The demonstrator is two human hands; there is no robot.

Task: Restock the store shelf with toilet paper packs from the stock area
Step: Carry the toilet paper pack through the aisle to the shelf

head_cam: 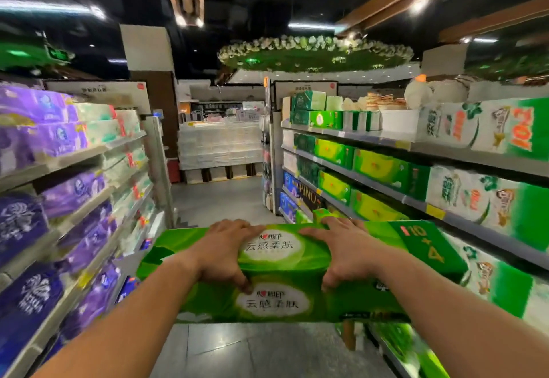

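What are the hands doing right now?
Left hand: grips the big green plastic-wrapped toilet paper pack from above.
Right hand: grips the same pack.

Round green ceiling decoration edged with white flowers [315,53] hung at upper centre, green exit sign [58,53] mounted upper left, grey tiled floor [219,199] seen mid-frame, white pillar [145,48] placed left of centre.

I see an aisle running away from me, shelves [74,154] on the left and shelves [416,146] on the right, both loaded with packs. Near me, between them, a long pack [285,276] lies crosswise with my left hand [222,251] and right hand [346,248] on top. Far ahead, a stacked pallet display [219,146] closes the aisle
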